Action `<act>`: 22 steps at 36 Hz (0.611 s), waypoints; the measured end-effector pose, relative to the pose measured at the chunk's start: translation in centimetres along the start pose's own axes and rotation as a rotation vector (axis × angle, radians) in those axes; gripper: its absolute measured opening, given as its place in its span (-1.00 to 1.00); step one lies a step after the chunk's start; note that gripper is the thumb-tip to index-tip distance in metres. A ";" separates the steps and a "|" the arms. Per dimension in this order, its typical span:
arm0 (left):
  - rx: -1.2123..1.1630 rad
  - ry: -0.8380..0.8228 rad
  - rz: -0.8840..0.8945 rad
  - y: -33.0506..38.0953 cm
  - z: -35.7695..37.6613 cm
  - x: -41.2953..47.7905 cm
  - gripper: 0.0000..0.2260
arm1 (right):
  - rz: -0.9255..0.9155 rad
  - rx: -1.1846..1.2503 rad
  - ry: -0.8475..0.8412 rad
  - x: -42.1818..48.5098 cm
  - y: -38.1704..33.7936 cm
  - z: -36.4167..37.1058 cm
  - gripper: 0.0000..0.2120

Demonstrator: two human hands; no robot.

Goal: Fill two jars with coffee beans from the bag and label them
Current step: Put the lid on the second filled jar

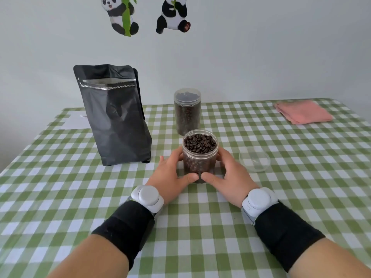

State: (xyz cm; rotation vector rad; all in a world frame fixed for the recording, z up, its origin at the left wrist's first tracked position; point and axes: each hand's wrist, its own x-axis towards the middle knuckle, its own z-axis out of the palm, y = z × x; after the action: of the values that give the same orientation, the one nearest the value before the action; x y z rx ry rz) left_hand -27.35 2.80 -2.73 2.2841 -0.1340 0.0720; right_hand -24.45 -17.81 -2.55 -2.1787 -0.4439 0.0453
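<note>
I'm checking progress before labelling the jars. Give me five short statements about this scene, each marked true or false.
1. The left hand and right hand both grip the near jar. True.
2. The far jar is uncapped. False: it is capped.
3. A clear lid lies on the tablecloth right of the near jar. True.
4. The black bag lies flat. False: it stands upright.
5. The near jar is empty. False: beans fill it near the rim.

It looked like a room in a home. The surface (200,237) under the left hand (170,173) and right hand (230,175) wore green-and-white check, cartoon panda stickers (118,14) decorated the pale wall (261,57) well beyond them, and a folded pink cloth (303,113) lay beyond the right hand, further right.
</note>
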 end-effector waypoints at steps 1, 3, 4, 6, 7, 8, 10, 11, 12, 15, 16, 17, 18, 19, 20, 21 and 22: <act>0.025 0.010 0.004 0.1 0.1 0.1 -0.36 | -0.001 -0.006 -0.001 0.1 0.0 -0.1 -0.26; 0.042 0.032 0.020 0.0 0.3 0.1 -0.33 | 0.001 -0.016 -0.018 0.2 -0.1 0.0 -0.28; 0.035 0.041 0.029 0.1 0.3 0.0 -0.33 | -0.004 -0.025 -0.023 0.1 -0.1 0.0 -0.30; -0.023 0.055 0.050 -0.2 0.3 -0.1 -0.34 | -0.019 -0.028 -0.014 0.0 -0.1 0.1 -0.35; -0.046 0.063 0.079 -0.3 0.3 0.0 -0.33 | -0.031 -0.022 0.004 0.0 -0.2 0.1 -0.36; -0.048 0.065 0.098 -0.4 0.2 0.0 -0.34 | -0.044 -0.025 0.018 -0.1 -0.4 0.1 -0.39; 0.003 0.063 0.099 -0.5 0.2 0.1 -0.37 | -0.071 -0.050 0.025 0.1 -0.5 0.1 -0.48; 0.024 0.057 0.095 -0.7 0.3 0.2 -0.39 | -0.076 -0.065 0.013 0.1 -0.5 0.2 -0.52; 0.032 0.066 0.097 -0.6 0.3 0.2 -0.40 | -0.078 -0.077 0.010 0.1 -0.5 0.1 -0.54; 0.005 0.102 0.094 -1.2 0.6 0.2 -0.40 | -0.087 -0.111 0.043 0.2 -0.3 0.3 -0.49; 0.011 0.108 0.086 -1.2 0.6 0.2 -0.39 | -0.090 -0.124 0.045 0.1 -0.2 0.3 -0.47; 0.025 0.111 0.080 -1.2 0.6 0.2 -0.40 | -0.087 -0.131 0.041 0.2 -0.3 0.3 -0.46; 0.039 0.105 0.072 -1.1 0.6 0.2 -0.41 | -0.080 -0.132 0.035 0.2 -0.3 0.4 -0.48; 0.044 0.105 0.072 -1.1 0.6 0.2 -0.41 | -0.078 -0.130 0.033 0.2 -0.3 0.4 -0.50; 0.047 0.113 0.079 -1.0 0.5 0.2 -0.41 | -0.081 -0.129 0.035 0.3 -0.3 0.4 -0.51; 0.050 0.117 0.081 -1.0 0.6 0.2 -0.41 | -0.082 -0.127 0.034 0.2 -0.4 0.3 -0.52; 0.059 0.127 0.084 -1.0 0.6 0.2 -0.40 | -0.085 -0.124 0.030 0.2 -0.4 0.3 -0.53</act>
State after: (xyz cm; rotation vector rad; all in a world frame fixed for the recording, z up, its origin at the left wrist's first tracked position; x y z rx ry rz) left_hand -27.03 2.98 -3.86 2.3247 -0.1639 0.2675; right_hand -24.43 -17.25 -2.38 -2.2759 -0.5339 -0.0630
